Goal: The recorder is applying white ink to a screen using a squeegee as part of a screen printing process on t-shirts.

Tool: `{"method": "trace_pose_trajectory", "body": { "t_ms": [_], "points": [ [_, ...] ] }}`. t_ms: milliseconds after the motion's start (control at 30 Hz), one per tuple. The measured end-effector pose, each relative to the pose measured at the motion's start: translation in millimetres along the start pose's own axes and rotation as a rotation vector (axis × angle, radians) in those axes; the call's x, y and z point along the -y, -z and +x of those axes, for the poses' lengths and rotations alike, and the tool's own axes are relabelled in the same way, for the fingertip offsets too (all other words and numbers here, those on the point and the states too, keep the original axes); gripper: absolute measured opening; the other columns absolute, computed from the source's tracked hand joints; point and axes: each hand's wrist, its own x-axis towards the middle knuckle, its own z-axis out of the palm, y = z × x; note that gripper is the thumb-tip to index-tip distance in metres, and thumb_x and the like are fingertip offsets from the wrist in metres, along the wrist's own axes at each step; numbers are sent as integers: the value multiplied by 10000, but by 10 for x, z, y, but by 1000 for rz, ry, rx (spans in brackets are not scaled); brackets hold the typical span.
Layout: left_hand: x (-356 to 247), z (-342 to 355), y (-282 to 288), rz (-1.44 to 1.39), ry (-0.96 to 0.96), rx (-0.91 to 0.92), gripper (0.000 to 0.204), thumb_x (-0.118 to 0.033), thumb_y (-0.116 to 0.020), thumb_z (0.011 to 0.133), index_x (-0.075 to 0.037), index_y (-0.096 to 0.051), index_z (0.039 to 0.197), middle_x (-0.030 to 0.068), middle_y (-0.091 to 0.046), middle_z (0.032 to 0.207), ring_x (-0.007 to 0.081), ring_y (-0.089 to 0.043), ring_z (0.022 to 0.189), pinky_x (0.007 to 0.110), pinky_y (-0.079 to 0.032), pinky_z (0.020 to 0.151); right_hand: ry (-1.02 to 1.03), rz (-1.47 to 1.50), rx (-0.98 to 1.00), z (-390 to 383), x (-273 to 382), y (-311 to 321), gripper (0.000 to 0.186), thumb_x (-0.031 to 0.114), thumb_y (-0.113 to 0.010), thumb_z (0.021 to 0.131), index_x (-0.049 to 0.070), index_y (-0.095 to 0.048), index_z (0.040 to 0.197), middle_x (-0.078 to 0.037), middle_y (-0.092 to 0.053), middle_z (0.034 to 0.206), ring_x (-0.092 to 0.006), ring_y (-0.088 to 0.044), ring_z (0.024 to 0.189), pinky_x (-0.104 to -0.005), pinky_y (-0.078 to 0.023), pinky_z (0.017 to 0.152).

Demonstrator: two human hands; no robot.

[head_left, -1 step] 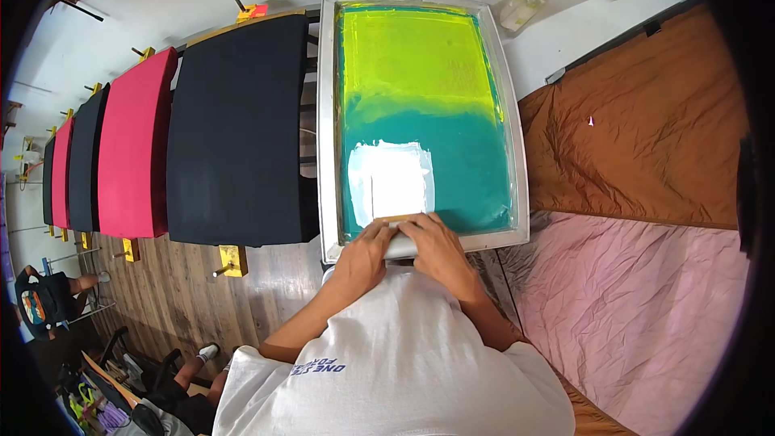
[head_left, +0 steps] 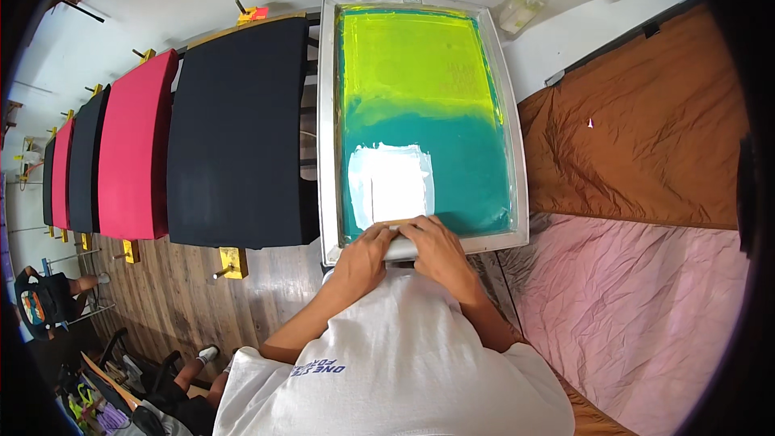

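Observation:
A screen-printing frame (head_left: 521,178) with a pale metal border stands in front of me. Its mesh is yellow-green (head_left: 412,48) at the far part and teal (head_left: 476,161) nearer me. White ink (head_left: 395,182) lies in a thick patch on the near left of the mesh. At the frame's near edge, my left hand (head_left: 362,254) and my right hand (head_left: 433,244) are closed side by side on a squeegee (head_left: 404,222). Only a tan strip of it shows between my fingers; its blade is hidden. The squeegee sits just at the near end of the white ink.
Left of the frame, a row of boards covered in black cloth (head_left: 238,133) and pink cloth (head_left: 137,145) rests on yellow brackets (head_left: 233,263). Brown sheeting (head_left: 638,129) and pink sheeting (head_left: 630,299) lie to the right. Other people's legs (head_left: 194,367) show at lower left.

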Motion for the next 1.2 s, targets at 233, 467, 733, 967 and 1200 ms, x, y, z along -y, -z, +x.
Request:
{"method": "trace_pose_trajectory", "body": {
  "t_ms": [233, 467, 733, 967, 1200],
  "points": [
    [284, 683, 360, 63, -17, -34, 351, 76, -552, 722, -18, -627, 1052, 247, -672, 900, 429, -655, 847, 492, -530, 753, 17, -114, 54, 805, -82, 320, 353, -66, -597, 707, 56, -677, 1028, -176, -656, 1006, -396, -624, 973, -485, -512, 837],
    [498, 1229, 541, 203, 55, -7, 393, 94, -595, 699, -30, -668, 1066, 242, -681, 898, 426, -661, 858, 487, -543, 777, -47, -124, 113, 1427, -167, 424, 288, -33, -598, 712, 52, -696, 968, -186, -661, 947, -406, -640, 927, -502, -523, 809],
    [408, 822, 282, 100, -17, -86, 522, 152, -562, 677, -21, -659, 1160, 227, -673, 1091, 408, -663, 940, 437, -554, 832, -39, -120, -62, 964, -170, 92, 300, -38, -604, 692, 34, -686, 971, -155, -651, 989, -360, -607, 993, -452, -528, 840],
    [115, 196, 56, 59, 57, 11, 579, 138, -575, 659, 12, -614, 1222, 225, -615, 1261, 384, -627, 1105, 421, -525, 945, 11, -45, -93, 236, -17, -55, 290, -64, -631, 671, 1, -665, 951, -146, -636, 980, -341, -601, 983, -434, -534, 798],
    [147, 578, 244, 59, 40, 59, 457, 75, -572, 721, -58, -649, 1151, 243, -679, 938, 429, -660, 855, 486, -546, 773, -43, -97, 43, 564, -110, 244, 335, -37, -598, 715, 68, -692, 1019, -137, -661, 997, -360, -627, 991, -464, -522, 842]
  ]
}}
